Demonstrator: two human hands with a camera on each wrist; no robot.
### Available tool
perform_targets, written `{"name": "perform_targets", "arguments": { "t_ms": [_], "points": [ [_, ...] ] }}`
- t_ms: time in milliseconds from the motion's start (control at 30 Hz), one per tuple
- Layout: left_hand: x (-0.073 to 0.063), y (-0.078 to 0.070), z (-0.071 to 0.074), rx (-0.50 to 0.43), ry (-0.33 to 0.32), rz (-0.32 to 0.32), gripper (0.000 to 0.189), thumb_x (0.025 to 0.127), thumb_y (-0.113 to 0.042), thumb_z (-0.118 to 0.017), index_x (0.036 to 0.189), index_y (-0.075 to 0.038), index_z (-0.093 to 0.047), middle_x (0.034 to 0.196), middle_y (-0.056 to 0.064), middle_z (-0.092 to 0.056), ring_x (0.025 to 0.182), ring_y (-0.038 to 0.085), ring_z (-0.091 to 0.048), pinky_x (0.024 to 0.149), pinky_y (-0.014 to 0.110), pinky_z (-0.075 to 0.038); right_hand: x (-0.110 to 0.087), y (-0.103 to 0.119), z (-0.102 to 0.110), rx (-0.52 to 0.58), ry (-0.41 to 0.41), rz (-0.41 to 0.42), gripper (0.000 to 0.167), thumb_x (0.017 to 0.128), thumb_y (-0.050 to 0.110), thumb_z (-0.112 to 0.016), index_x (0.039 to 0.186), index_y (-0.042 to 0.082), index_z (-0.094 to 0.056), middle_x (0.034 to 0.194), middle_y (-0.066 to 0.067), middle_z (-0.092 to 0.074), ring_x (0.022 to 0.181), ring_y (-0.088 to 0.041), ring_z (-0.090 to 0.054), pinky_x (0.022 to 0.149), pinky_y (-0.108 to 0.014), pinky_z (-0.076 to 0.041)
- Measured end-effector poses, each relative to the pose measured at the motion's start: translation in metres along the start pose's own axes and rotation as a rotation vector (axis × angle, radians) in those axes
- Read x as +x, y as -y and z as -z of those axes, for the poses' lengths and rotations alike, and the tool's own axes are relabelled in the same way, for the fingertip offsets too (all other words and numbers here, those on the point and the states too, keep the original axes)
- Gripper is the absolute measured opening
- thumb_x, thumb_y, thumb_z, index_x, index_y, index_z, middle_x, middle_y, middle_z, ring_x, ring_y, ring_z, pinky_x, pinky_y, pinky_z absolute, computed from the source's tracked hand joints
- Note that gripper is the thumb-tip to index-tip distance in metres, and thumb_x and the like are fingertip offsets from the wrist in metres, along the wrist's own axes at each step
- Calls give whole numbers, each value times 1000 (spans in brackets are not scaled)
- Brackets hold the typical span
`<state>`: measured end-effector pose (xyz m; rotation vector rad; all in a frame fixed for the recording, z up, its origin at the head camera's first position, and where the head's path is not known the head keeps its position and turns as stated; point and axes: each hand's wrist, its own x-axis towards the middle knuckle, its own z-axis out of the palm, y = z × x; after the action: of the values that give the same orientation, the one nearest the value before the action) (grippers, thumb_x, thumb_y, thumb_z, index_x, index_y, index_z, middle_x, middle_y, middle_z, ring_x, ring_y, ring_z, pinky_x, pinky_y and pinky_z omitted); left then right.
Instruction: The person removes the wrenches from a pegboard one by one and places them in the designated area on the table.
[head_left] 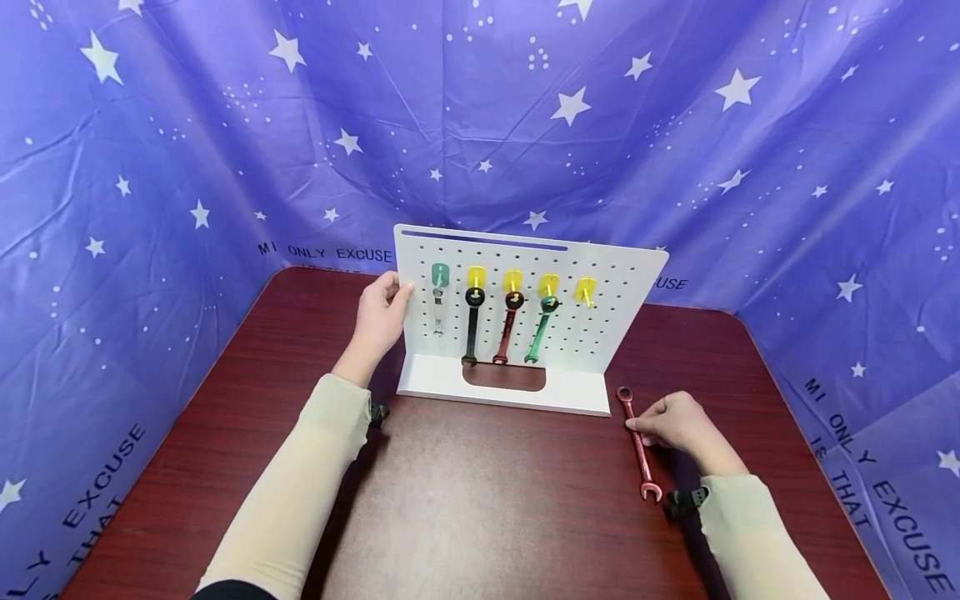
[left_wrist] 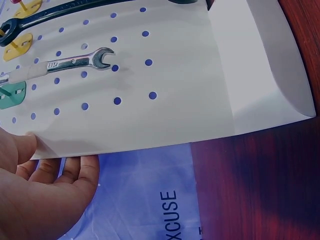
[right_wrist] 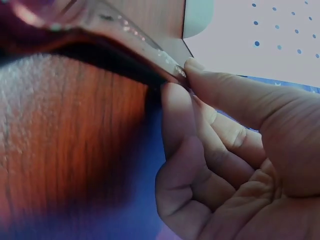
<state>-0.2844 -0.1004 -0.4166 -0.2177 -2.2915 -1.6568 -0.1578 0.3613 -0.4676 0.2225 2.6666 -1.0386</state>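
Star-printed blue cloth [head_left: 480,92] hangs behind a dark red wood-grain table [head_left: 480,492]. I record the right hand [head_left: 678,425] pinching a red combination wrench [head_left: 641,451] by its shaft, between thumb and fingertips. Its long axis runs away from the person, ring end far and leaning slightly left, open end near; whether it touches the table I cannot tell. That ring end is just beside the right end of the white pegboard [head_left: 611,321]. Up and leftward of it sits a bare yellow hook [head_left: 586,292], rightmost in its row; I judge this offset the governing relation, with the right hand nearer. Beyond hang a green wrench [head_left: 539,335], dark red wrench [head_left: 507,333], black wrench [head_left: 472,333] and silver wrench [left_wrist: 75,63]. The left hand [head_left: 381,310] grips the pegboard's left edge, thumb in front.
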Motion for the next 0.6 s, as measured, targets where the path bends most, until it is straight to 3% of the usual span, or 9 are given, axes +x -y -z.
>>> {"name": "perform_targets", "arguments": {
  "t_ms": [433,600],
  "points": [
    [0,2,0,-3,-7,-19,14,104,-8,-59,107,4,-65,103,20,-73,86,32,-70,71,41,-55,-5,5,3,-74,-25,-5,23,84,20,-85,76,0,-77,62,-7,-68,59,-18,-66,55,-33,-52],
    [0,2,0,-4,-9,-17,14,104,-8,-59,108,4,-66,102,20,-73,85,31,-70,71,40,-56,-6,6,7,-112,-91,86,24,88,23,-82,82,1,-78,68,-5,-71,64,-18,-68,62,-36,-51]
  ]
}}
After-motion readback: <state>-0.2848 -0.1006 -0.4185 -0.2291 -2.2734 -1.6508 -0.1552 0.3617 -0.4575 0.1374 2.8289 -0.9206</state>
